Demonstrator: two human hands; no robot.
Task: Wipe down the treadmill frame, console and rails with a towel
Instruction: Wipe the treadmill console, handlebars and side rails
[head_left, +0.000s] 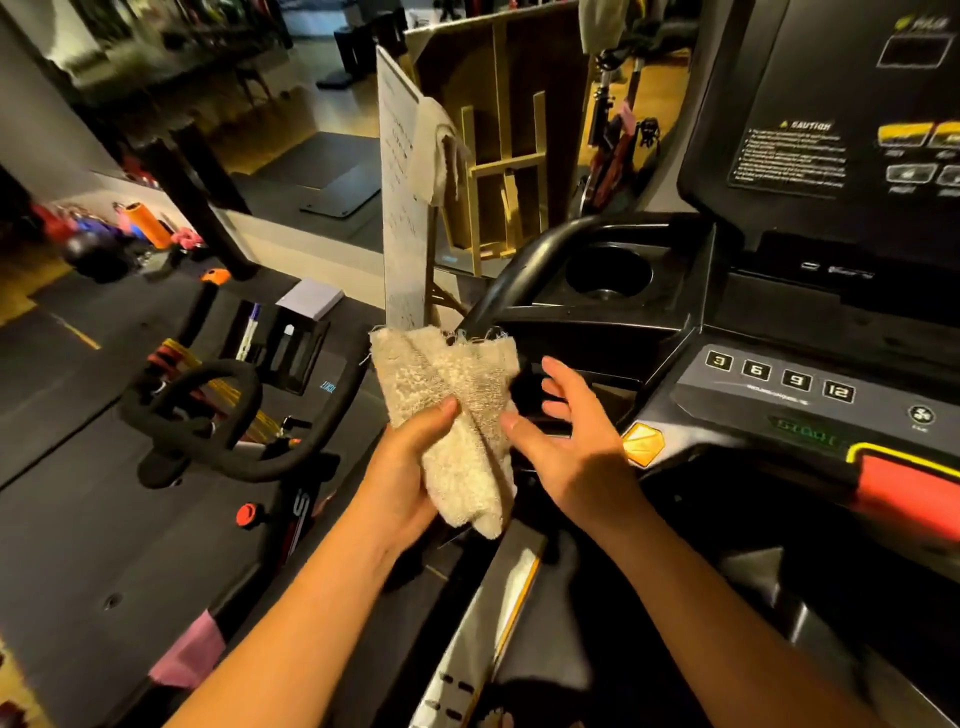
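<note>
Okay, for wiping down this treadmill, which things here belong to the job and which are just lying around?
Job: towel, gripped by left hand; right hand, open beside it; treadmill console; black rail.
Lying about: exercise bike; second towel hung on the whiteboard; weights by the wall.

— Where's the towel (457, 415)?
— In the left grip (410, 467), before the rail (514, 265). The right grip (576, 441) is just right of it.
— And the console (810, 156)?
— Far right, behind the buttons (779, 375). The cup holder (608, 273) lies between rail and console.
— Left side?
— A bike (208, 415). A board (402, 234) stands behind the towel, a second towel (434, 150) hanging on it.
</note>
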